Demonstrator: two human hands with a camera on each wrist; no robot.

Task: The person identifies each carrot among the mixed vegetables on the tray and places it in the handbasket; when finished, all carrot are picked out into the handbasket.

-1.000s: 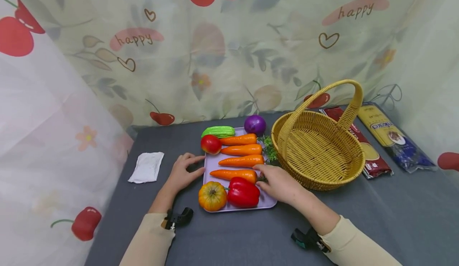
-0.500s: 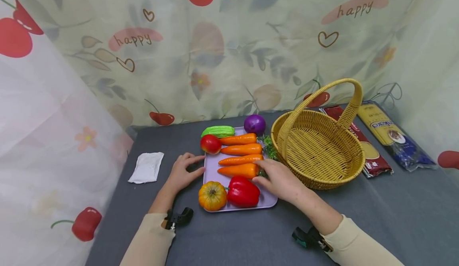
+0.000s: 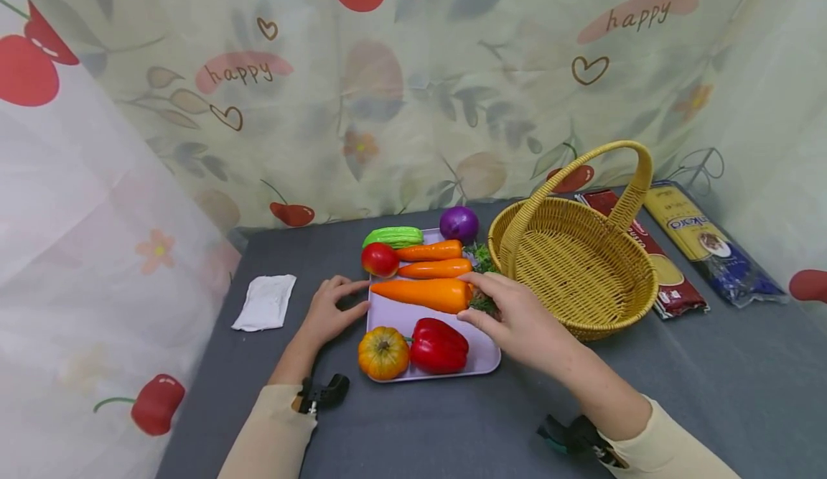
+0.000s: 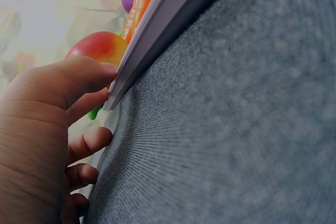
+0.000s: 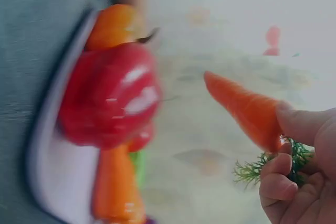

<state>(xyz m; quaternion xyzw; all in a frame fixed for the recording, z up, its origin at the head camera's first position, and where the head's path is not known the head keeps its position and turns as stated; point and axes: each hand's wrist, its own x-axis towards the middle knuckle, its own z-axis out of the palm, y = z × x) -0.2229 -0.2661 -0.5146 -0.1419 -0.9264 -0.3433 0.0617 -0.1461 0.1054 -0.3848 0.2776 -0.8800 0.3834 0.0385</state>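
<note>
My right hand [image 3: 517, 317] pinches a carrot [image 3: 426, 294] at its thick end, near the green leaves. In the right wrist view this carrot [image 5: 244, 108] is raised off the tray, its tip pointing away from the fingers. From the head it hides what lies beneath it. Below it is a lilac tray [image 3: 420, 312] bearing two visible carrots [image 3: 429, 250], a red tomato-like fruit [image 3: 380, 259], a small orange pumpkin [image 3: 383, 352] and a red bell pepper [image 3: 439, 346]. At the tray's left edge rests my left hand [image 3: 328, 310], thumb and index finger touching the rim [image 4: 126, 72], other fingers loosely bent.
Right of the tray stands a wicker basket [image 3: 575, 263] with a tall handle. Beyond it lie a red packet [image 3: 672, 285] and a yellow-blue packet [image 3: 711, 249]. A white packet [image 3: 265, 302] lies at left. A green gourd [image 3: 393, 237] and purple round vegetable [image 3: 459, 225] are at the tray's far end.
My right hand has taken hold of the carrot nearest the pepper and lifted it up and away from the tray, moving slightly right. The left hand stays at the rim.
</note>
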